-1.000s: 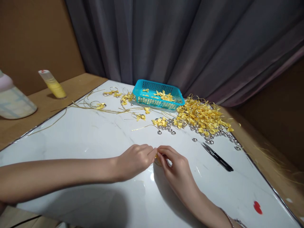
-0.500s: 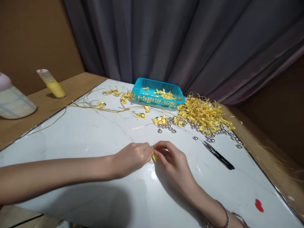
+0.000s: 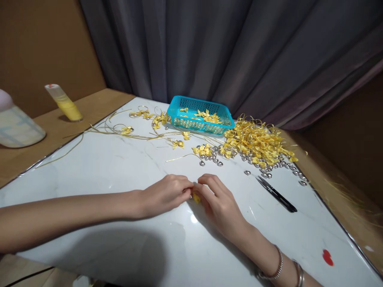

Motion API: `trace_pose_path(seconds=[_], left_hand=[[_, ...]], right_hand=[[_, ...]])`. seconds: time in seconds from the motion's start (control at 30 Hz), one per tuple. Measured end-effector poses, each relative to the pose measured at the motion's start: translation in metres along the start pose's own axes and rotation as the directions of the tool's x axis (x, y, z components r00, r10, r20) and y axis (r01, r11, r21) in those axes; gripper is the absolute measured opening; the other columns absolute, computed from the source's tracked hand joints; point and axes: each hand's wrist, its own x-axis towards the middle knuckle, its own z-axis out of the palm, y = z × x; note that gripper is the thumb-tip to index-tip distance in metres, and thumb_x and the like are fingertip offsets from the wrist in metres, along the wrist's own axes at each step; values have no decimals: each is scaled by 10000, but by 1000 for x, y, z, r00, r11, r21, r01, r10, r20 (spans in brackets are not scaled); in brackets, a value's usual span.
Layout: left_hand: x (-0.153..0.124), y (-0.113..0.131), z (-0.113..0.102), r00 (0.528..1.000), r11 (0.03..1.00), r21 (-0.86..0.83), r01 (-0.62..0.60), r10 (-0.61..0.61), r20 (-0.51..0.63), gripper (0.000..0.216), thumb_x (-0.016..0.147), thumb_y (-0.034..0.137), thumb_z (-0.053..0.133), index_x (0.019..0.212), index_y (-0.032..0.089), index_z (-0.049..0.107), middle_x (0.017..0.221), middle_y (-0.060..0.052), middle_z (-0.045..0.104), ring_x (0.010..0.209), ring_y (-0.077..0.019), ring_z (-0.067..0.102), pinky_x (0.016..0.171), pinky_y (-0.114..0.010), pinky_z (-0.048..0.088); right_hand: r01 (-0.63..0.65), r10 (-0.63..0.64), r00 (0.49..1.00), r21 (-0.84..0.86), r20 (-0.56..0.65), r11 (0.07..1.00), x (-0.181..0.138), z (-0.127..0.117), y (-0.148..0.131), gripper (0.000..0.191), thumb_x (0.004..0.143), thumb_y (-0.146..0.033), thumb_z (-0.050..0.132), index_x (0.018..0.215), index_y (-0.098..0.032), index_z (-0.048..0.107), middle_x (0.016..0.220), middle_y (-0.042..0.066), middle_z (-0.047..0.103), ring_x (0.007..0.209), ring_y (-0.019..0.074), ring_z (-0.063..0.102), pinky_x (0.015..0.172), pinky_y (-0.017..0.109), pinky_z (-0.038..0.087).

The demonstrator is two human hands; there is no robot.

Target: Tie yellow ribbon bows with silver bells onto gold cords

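A small yellow ribbon bow [image 3: 196, 197] with a bit of silver at its side sits between my two hands, low over the white table. My left hand [image 3: 170, 194] pinches it from the left, fingers closed and pointing right. From the other side, my right hand [image 3: 220, 204] has thumb and fingers curled in at the bow; its fingertips are partly hidden. Most of the bow is covered by the fingers. Beyond the hands lie loose yellow bows [image 3: 203, 150] and silver beads [image 3: 215, 156], and a gold cord [image 3: 181, 158] stretches leftward from them.
A blue basket [image 3: 200, 129] with bows stands at the back, beside a heap of yellow bows [image 3: 257, 139]. Black thread snips [image 3: 278, 195] lie to the right, near a red heart-shaped piece [image 3: 328, 257]. Far left are a yellow-filled tube [image 3: 68, 105] and a bottle [image 3: 19, 125].
My right hand has shifted its fingers, the index now reaching closer to the left fingertips. The bow has turned slightly and sits lower between the hands. The view has moved a little.
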Motion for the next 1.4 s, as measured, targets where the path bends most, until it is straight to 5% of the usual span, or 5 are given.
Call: trace_pose_path(seconds=[0.2, 0.7, 0.97, 1.4], left_hand=[[-1, -2, -1, 999, 996, -78, 37, -38, -15, 206, 839, 81, 444, 751, 125, 624, 665, -5, 604, 608, -97, 510, 582, -204, 378], [-4, -8, 5, 995, 992, -102, 70, -77, -62, 192, 831, 125, 463, 769, 126, 645, 619, 11, 575, 555, -81, 470, 543, -196, 356], [-1, -7, 0, 997, 990, -132, 58, -64, -42, 233, 787, 87, 425, 585, 140, 528, 539, 39, 473, 523, -74, 413, 513, -190, 323], [-1, -7, 2, 997, 992, -116, 57, -62, -39, 213, 813, 115, 442, 758, 128, 648, 602, 9, 573, 558, -87, 478, 539, -199, 370]], right_hand=[[75, -75, 997, -1, 22, 997, 1, 0, 3, 226, 858, -4, 389, 929, -143, 552, 841, 96, 580, 864, 211, 501, 701, 329, 448], [24, -28, 998, 73, 59, 997, -2, 0, 8, 217, 842, -14, 400, 894, -150, 561, 827, 88, 598, 816, 197, 513, 666, 323, 431], [127, -127, 990, 19, 62, 992, 3, -3, 7, 240, 858, -10, 379, 981, -129, 547, 904, 107, 600, 929, 206, 511, 750, 333, 441], [82, -83, 997, 81, 9, 993, 3, 2, 10, 210, 875, -54, 395, 963, -141, 565, 856, 95, 608, 850, 194, 535, 700, 337, 450]])
